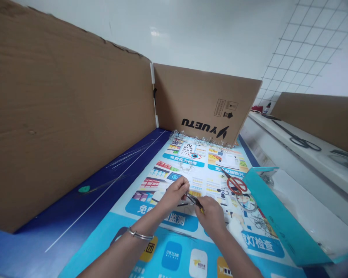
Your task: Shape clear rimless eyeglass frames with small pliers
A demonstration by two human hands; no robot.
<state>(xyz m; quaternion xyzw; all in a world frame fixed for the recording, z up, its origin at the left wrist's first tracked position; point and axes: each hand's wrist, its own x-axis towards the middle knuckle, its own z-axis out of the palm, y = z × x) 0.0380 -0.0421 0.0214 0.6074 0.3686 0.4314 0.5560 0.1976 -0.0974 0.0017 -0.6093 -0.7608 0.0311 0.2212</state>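
Observation:
My right hand is closed around a pair of pliers with a yellow grip. The jaws point up and left to the fingertips of my left hand. That hand is pinched shut on something too small to make out. A silver bangle circles my left wrist. Beyond my hands, a small clump of thin clear pieces lies on the printed sheet. To the right are scissors with red-orange handles, with a coil of wire just below them.
Cardboard walls stand at the left and back. A row of tangled clear pieces lines the back. On the right is a teal-edged box beside a white ledge bearing black scissors. A teal-handled tool lies left.

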